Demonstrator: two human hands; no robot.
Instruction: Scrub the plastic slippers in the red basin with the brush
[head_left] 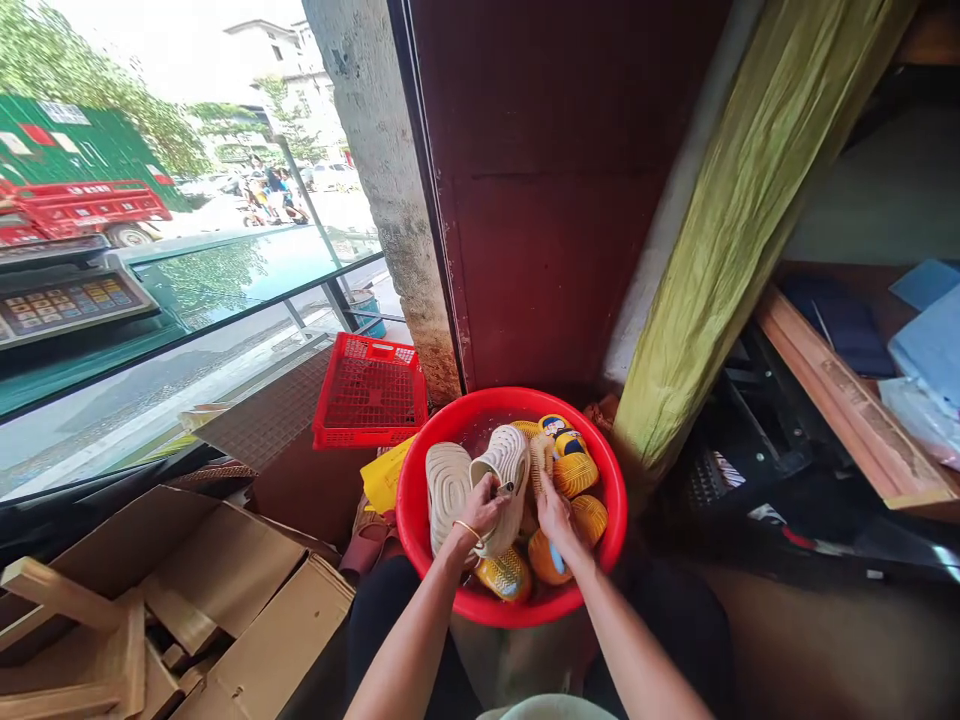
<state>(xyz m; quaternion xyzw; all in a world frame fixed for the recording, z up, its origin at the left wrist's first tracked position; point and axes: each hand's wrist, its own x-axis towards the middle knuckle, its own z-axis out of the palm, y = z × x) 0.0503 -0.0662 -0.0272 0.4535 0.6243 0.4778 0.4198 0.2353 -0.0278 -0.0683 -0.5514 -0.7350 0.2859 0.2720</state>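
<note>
A red basin of water between my knees holds several shoes. My left hand is closed on the rim of a cream clog, its thumb inside the opening, and holds it tilted above the others. Just right of the clog, my right hand grips a scrub brush with pale bristles facing the clog; a bit of its blue handle shows below the palm. Another cream clog leans sole up at the basin's left. Yellow slippers lie at the right, and a yellow shoe sits at the near side.
A red plastic crate stands behind the basin's left side. Cardboard and wooden pieces lie at left. A dark red door rises behind, with a yellow-green curtain and a wooden table at right.
</note>
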